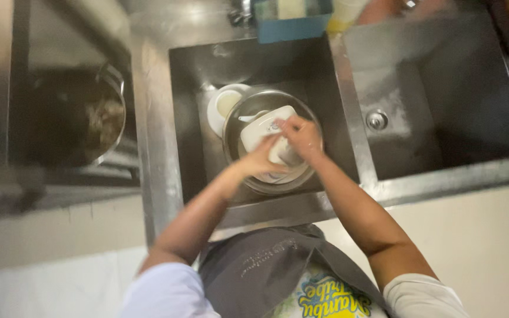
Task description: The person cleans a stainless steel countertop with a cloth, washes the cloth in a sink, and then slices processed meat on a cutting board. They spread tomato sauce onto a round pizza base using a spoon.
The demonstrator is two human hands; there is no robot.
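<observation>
Both my hands work over a steel mixing bowl (248,109) that sits in the left sink basin (189,118). My left hand (258,160) grips the lower edge of a white dish (260,128) tilted above the bowl. My right hand (301,136) presses on the dish from the right, closed over something pale that I cannot make out. A white cup or small bowl (224,105) lies just left of the steel bowl. More white crockery shows under my hands inside the bowl.
The right sink basin (443,106) has a round drain (376,120). A blue sponge holder (293,23) stands on the back rim. A large dark pot (72,118) with food residue sits to the left of the sink. A steel divider (346,100) separates the basins.
</observation>
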